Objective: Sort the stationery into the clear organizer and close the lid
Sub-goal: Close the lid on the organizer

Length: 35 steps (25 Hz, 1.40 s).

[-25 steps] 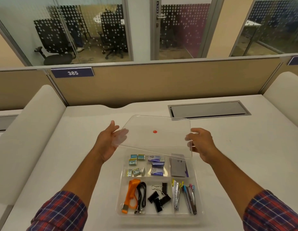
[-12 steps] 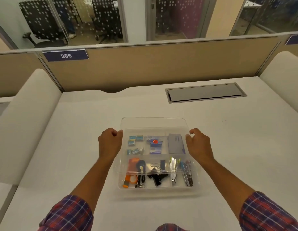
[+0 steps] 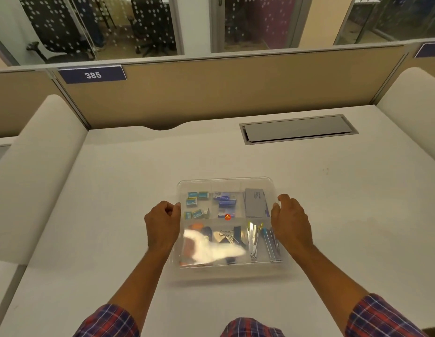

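The clear organizer (image 3: 280, 262) lies on the white desk in front of me, with its clear lid (image 3: 226, 184) flat on top. A small red dot (image 3: 227, 217) marks the lid's middle. Through the lid show teal staple boxes (image 3: 194, 201), blue boxes (image 3: 225, 203), a grey pad (image 3: 256, 203), binder clips (image 3: 232, 235), staplers and pens (image 3: 262, 242). A bright glare hides the front-left compartment. My left hand (image 3: 163, 227) grips the lid's left edge with curled fingers. My right hand (image 3: 290, 223) presses against the right edge, fingers bent over the rim.
A grey cable hatch (image 3: 297, 130) is set into the desk at the back right. A tan partition (image 3: 211, 88) with a "385" label (image 3: 92, 74) closes the far side. Padded white dividers (image 3: 29, 166) flank the desk left and right.
The lid, held tilted above the organizer a second ago, has come down flat onto it. Both hands lowered with it and now rest at its left and right edges.
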{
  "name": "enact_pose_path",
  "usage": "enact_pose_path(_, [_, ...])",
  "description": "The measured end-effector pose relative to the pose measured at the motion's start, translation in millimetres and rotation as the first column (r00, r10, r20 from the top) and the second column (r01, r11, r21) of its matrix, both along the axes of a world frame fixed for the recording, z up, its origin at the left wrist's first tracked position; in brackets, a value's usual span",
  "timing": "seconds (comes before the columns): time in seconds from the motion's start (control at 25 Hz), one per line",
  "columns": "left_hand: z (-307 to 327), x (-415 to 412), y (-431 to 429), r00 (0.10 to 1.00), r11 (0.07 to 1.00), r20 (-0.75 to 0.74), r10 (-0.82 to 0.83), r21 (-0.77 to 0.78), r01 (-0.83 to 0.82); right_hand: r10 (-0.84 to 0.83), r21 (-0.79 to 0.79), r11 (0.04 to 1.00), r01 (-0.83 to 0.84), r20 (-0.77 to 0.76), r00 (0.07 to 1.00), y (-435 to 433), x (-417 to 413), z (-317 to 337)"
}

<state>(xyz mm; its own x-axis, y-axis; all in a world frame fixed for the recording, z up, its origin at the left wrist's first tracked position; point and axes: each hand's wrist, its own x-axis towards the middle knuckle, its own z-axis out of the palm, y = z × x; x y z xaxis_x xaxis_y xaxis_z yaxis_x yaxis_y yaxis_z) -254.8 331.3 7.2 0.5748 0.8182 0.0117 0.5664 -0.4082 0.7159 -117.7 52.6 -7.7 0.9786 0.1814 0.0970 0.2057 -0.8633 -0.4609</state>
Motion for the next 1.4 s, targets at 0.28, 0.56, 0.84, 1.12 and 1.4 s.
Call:
enact_pose_path(0.28, [-3.7, 4.9, 0.4, 1.000, 1.000, -0.003, 0.013, -0.012, -0.013, 0.017, -0.073, 0.997, -0.017, -0.001, 1.000, -2.6, -1.1, 1.6])
enact_pose_path(0.56, [-0.7, 14.7, -2.6, 0.992, 0.995, -0.081, -0.094, 0.015, 0.095, -0.004, -0.159, 0.987, 0.001, -0.016, 1.000, 0.6, 8.9, 7.5])
enact_pose_path(0.84, [6.2, 63.7, -4.9, 0.823, 0.824, -0.414, -0.388, 0.244, 0.511, 0.346, -0.320, 0.888, -0.332, -0.014, 0.938, 41.5, 39.3, 14.3])
enact_pose_path(1.12, [-9.5, 71.7, 2.1, 0.764, 0.784, -0.484, -0.427, 0.222, 0.579, 0.371, -0.374, 0.848, -0.376, -0.087, 0.924, 59.9, 43.3, -6.7])
enact_pose_path(1.4, [-14.9, 68.0, 2.0, 0.773, 0.781, -0.444, -0.453, 0.221, 0.584, 0.389, -0.339, 0.853, -0.396, -0.093, 0.917, 58.1, 48.2, -6.6])
